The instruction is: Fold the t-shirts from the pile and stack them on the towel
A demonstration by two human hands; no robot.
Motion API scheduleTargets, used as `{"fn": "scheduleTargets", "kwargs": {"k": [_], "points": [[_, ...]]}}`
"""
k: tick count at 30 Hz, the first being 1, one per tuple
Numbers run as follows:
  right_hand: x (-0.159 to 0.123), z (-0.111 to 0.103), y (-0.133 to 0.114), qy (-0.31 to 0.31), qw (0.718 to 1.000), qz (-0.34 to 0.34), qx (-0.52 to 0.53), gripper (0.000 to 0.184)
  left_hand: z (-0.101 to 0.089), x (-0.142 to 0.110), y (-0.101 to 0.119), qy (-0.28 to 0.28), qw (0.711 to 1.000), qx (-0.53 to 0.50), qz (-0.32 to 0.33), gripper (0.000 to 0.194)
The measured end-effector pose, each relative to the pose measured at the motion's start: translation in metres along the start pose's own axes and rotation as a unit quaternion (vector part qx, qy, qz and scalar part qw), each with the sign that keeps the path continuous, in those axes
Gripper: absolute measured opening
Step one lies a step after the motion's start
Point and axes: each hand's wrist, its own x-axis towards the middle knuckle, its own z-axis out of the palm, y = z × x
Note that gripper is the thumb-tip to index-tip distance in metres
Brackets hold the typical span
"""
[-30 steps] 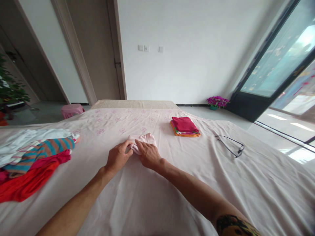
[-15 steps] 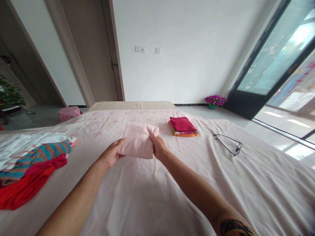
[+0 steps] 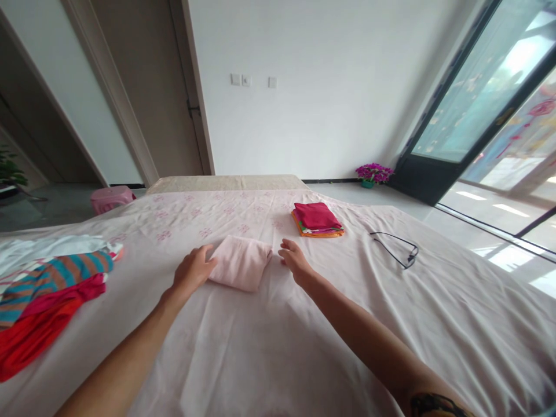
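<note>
A folded pale pink cloth (image 3: pixel 240 263), perhaps a garment, lies on the bed sheet (image 3: pixel 260 359) in front of me. At its left edge is my left hand (image 3: pixel 194 269), fingers apart and not gripping; whether the thumb touches the cloth I cannot tell. My right hand (image 3: pixel 295 259) hovers just right of the cloth, its fingers loosely spread and holding nothing. Beyond my right hand sits a stack of folded cloths (image 3: pixel 318 218), dark red on top with orange at the bottom.
Loose clothes (image 3: pixel 56 289) in white, blue-brown stripes and red lie heaped at the left. Black-framed glasses (image 3: pixel 403 249) rest on the sheet at the right. Past the bed stand a pink stool (image 3: pixel 113 198) and a pot of purple flowers (image 3: pixel 373 174).
Both hands have let go of the pink cloth, which was held up between them and now lies on the sheet. My right hand has moved away to the right. The view has shifted slightly.
</note>
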Motion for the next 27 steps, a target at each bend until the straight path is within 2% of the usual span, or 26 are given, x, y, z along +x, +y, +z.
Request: {"fn": "scheduleTargets", "kwargs": {"k": [2,5,6,8,11,14,16,23,27], "points": [[0.01,0.0,-0.007,0.02,0.993,-0.103,-0.053,0.054,0.013,-0.007,0.015,0.042,0.993,0.077,0.081,0.036],[0.02,0.017,-0.025,-0.03,0.954,-0.275,-0.115,0.05,0.047,-0.021,0.035,0.043,0.951,0.184,0.244,0.038],[0.022,0.024,-0.03,-0.047,0.934,-0.321,-0.148,0.05,0.06,-0.026,0.037,0.035,0.937,0.214,0.275,0.04],[0.026,0.037,-0.031,-0.077,0.895,-0.374,-0.23,0.053,0.081,-0.035,0.035,0.023,0.916,0.273,0.294,0.047],[0.031,0.044,-0.012,-0.125,0.851,-0.356,-0.365,0.055,0.097,-0.045,0.024,0.011,0.898,0.336,0.283,0.057],[0.038,0.038,0.013,-0.136,0.824,-0.321,-0.446,0.054,0.094,-0.05,0.017,0.0,0.885,0.369,0.285,0.059],[0.043,0.032,0.024,-0.129,0.815,-0.324,-0.463,0.053,0.09,-0.052,0.015,-0.007,0.879,0.379,0.29,0.057],[0.057,0.016,0.03,-0.124,0.821,-0.297,-0.471,0.054,0.069,-0.064,0.003,-0.035,0.883,0.357,0.303,0.06],[0.063,0.007,0.023,-0.151,0.823,-0.274,-0.475,0.049,0.045,-0.055,0.008,-0.068,0.909,0.287,0.294,0.048]]}}
